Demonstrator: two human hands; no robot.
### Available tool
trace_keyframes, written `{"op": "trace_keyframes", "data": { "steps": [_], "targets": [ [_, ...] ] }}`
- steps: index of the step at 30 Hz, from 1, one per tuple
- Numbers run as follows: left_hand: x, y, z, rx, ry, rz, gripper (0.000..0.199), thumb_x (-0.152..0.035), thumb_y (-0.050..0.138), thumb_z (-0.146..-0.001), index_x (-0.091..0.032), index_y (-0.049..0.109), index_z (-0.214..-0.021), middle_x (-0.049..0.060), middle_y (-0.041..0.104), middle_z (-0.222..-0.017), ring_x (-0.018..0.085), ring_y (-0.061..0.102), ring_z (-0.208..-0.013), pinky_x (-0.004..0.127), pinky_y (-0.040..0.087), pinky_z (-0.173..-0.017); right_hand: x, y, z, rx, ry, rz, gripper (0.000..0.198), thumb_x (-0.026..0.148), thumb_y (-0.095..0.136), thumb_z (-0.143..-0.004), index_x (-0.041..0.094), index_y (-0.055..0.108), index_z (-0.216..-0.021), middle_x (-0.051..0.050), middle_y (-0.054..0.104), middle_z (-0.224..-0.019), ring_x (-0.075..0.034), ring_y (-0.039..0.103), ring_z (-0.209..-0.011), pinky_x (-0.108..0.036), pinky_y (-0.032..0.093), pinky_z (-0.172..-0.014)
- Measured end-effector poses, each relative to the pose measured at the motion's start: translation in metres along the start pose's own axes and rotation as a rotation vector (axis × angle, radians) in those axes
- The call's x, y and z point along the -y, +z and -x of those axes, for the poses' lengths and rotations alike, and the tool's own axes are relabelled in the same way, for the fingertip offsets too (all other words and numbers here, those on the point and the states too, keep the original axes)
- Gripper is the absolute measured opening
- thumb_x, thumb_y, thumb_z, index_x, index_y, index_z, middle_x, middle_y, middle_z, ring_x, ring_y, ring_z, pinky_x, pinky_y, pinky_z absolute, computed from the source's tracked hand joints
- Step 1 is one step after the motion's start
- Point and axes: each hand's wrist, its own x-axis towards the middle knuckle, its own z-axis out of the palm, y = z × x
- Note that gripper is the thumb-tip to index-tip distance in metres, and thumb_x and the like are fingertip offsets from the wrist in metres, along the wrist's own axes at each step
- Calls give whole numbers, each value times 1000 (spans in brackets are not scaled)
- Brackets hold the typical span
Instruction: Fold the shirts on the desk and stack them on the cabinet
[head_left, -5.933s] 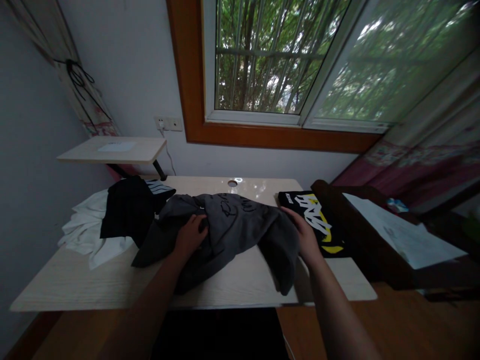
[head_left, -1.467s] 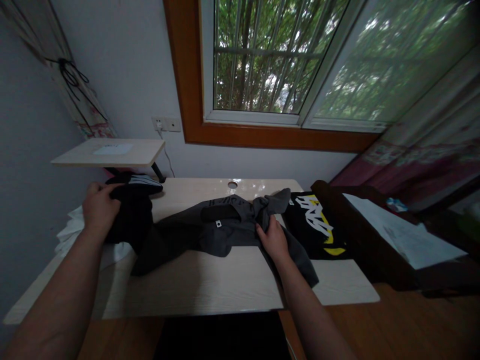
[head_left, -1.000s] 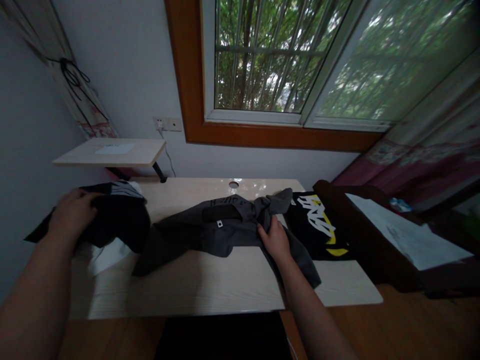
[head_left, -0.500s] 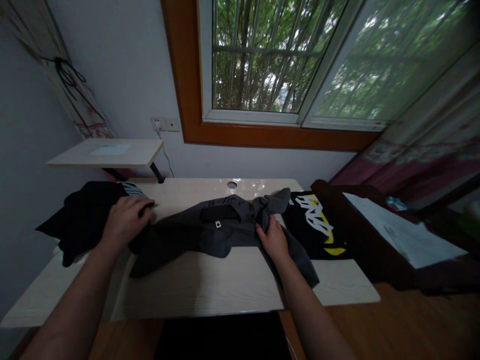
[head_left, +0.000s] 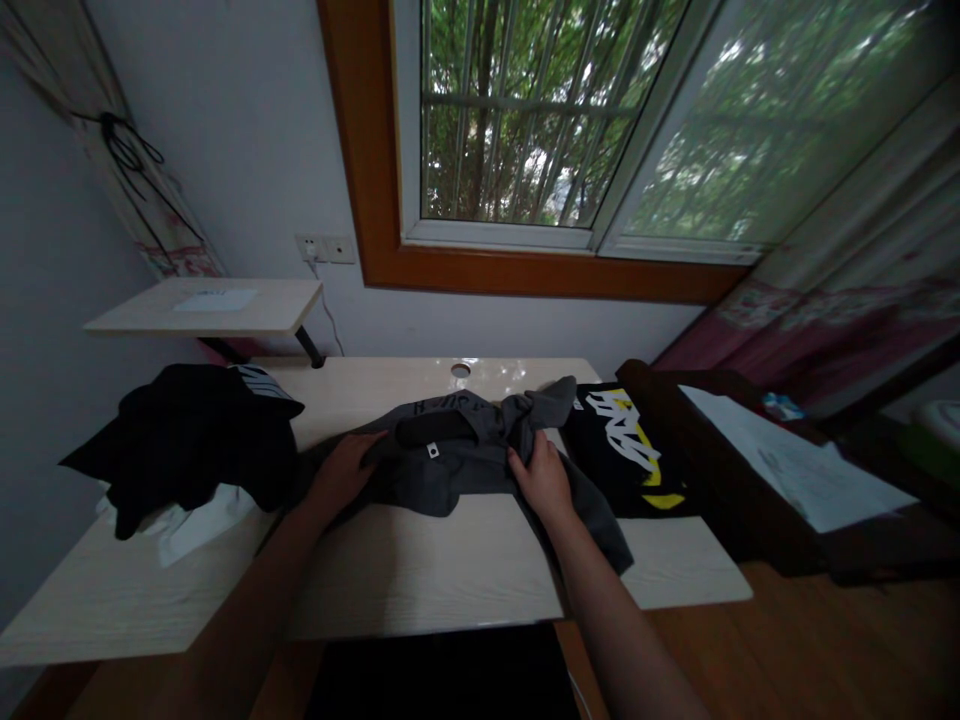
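Observation:
A crumpled dark grey T-shirt (head_left: 427, 485) lies across the desk, its neck opening and small white label facing up. My right hand (head_left: 546, 482) is closed on bunched cloth near the shirt's right end, thumb on top. At the left part of the same shirt is my left hand (head_left: 346, 470), its fingers and thumb closing on the fabric; the fingertips are partly lost in the dim light. To the right sits a folded black T-shirt (head_left: 615, 445) with a white and yellow print. A loose heap of black clothing (head_left: 195, 430) rests at the left, over a white cloth (head_left: 206, 525).
The pale wooden desk (head_left: 435, 590) stands against the wall under a barred window. A raised shelf (head_left: 210, 310) with a paper on it is at the back left. On the right is a dark piece of furniture with a white sheet (head_left: 795, 455).
My left hand has moved right, from the black clothing heap to the left part of the grey T-shirt. My right hand stays where it was on the shirt.

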Motion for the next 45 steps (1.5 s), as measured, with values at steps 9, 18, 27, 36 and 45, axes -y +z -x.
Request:
{"op": "trace_keyframes", "data": {
  "steps": [9,18,27,36,45],
  "targets": [
    [-9,-4,12,91,-51,148,37,-31,45,-92,-22,72,-115,9,73,-120,27,66,-113,46,47,-108,4,6,-13,25,-64,71,40,36,51,-96,12,49,-128,-18,65,-110,-31,64,-101,-38,49,-90],
    [-51,5,18,231,52,241,29,-27,51,-90,-26,71,-111,7,73,-119,25,66,-112,42,49,-105,31,24,-64,148,-161,68,46,33,54,-95,12,49,-136,-19,64,-119,-31,64,-106,-38,47,-93],
    [-119,16,24,331,229,260,38,-47,62,-91,-23,67,-120,10,69,-123,26,63,-113,38,48,-102,59,36,-93,218,-389,140,42,18,53,-94,14,52,-137,-19,64,-131,-33,55,-123,-43,43,-102],
    [-70,-7,-11,52,88,229,30,-28,46,-96,-21,71,-109,8,71,-107,22,66,-101,37,53,-92,40,6,-25,-72,-332,-90,43,25,46,-100,18,52,-142,-15,49,-147,-31,44,-135,-50,39,-114],
    [-38,32,-68,-40,309,-61,70,-4,51,-76,-20,50,-144,12,43,-157,27,38,-145,50,35,-120,47,-26,71,136,-428,-226,54,46,63,-93,23,51,-141,-15,55,-133,-33,54,-120,-51,49,-101]
  ]
}}
